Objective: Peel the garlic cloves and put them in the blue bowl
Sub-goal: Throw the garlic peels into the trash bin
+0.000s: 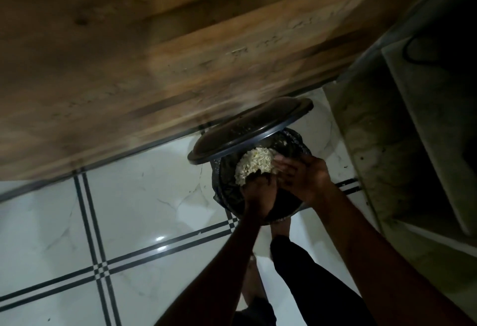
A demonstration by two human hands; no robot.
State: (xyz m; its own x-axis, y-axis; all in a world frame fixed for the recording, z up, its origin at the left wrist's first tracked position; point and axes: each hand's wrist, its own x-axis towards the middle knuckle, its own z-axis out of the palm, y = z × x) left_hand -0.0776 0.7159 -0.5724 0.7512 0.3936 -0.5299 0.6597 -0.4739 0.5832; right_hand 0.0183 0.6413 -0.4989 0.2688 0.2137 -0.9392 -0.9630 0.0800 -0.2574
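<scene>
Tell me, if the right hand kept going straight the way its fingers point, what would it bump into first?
Probably the pile of garlic peels. The right hand points left over the open black bin, with its fingertips already at the pile's edge. Depth is hard to judge in this dim, blurred view.

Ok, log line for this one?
stage: dumping peels | both hands hold garlic skins over bin | lid up
</scene>
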